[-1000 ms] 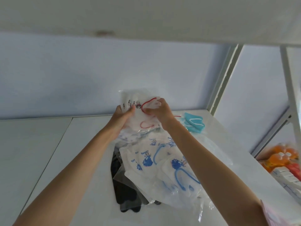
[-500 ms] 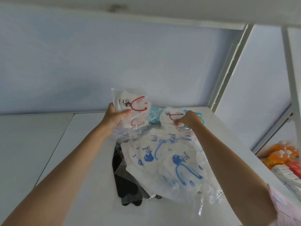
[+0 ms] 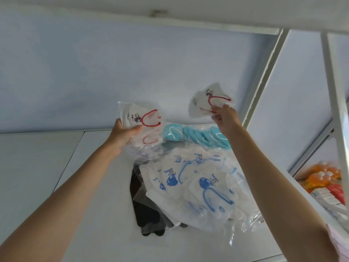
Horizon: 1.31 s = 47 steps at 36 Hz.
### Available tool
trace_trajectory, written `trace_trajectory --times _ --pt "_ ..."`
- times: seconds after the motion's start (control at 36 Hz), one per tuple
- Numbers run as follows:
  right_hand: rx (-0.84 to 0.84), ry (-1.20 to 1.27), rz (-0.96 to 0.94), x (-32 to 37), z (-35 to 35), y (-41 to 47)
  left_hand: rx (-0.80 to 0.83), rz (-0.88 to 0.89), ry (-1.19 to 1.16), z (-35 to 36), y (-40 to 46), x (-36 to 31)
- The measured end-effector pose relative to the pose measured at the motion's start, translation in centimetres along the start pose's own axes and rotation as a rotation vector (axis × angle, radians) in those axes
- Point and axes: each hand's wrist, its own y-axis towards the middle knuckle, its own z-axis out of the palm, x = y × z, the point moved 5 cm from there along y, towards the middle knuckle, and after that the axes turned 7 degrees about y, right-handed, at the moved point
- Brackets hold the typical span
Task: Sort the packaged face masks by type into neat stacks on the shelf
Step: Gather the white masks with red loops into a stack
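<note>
From the head camera, looking forward and down along both my bare forearms at a white shelf [image 3: 62,167] with a pale blue wall behind it.

My left hand [image 3: 123,133] is clenched around a small bundle of red-loop masks [image 3: 143,123] — white masks in clear wrappers, with red ear loops and a small cartoon print. The bundle sticks up and to the right of my thumb, lifted off the shelf.

My right hand [image 3: 225,118] is raised higher and well apart from the left. Its fingertips [image 3: 217,110] pinch the lower edge of a single red-loop mask [image 3: 209,100] of the same kind, which fans up and to the left of that grip, in the air against the wall.

Between and just below my two hands, a row of light blue masks [image 3: 196,137] lies on the shelf. Nearer to me, under my right forearm, a loose heap of blue-loop masks [image 3: 198,184] in clear bags spreads out — white with a blue printed figure. Below my left wrist, some black masks [image 3: 145,216] poke out from under that heap.

To the right of my right arm, beyond a white shelf post [image 3: 264,76], orange packets [image 3: 321,176] sit lower down, blurred.
</note>
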Motion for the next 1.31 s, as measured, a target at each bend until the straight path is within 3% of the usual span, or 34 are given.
trace_trajectory --times 0.11,0.33,0.44,0.58,0.72,0.94,1.06,1.17,1.31 --pt "0.202 0.159 0.148 -1.9 3.6 -2.8 -0.011 -0.025 -0.036 0.6 -0.6 0.0" --pt "0.206 -0.43 0.245 -8.1 8.0 -8.1 0.058 -0.095 -0.145 1.8 -4.1 -1.2" --pt "0.234 -0.668 0.121 -10.9 9.5 -9.8 0.035 -0.022 -0.089 0.9 -6.2 -1.1" --pt "0.385 -0.431 0.281 -12.3 10.5 -12.3 -0.016 0.056 -0.076 -2.2 -8.7 -0.8" --pt "0.496 -0.48 0.192 -13.5 12.7 -15.1 -0.096 0.117 -0.057 -5.2 -10.9 -1.0" --pt "0.515 -0.454 -0.066 -17.9 16.1 -19.7 -0.253 0.136 -0.023 -10.1 -14.1 1.5" --pt "0.563 -0.577 -0.019 -21.8 16.1 -21.0 -0.221 0.1 0.102 -11.9 -15.0 4.0" --pt "0.515 -0.627 0.011 -23.0 15.9 -21.1 -0.215 0.077 0.034 -11.5 -14.9 4.4" --pt "0.382 -0.408 -0.012 -22.2 17.3 -20.2 -0.328 0.117 -0.057 -11.5 -13.3 2.1"
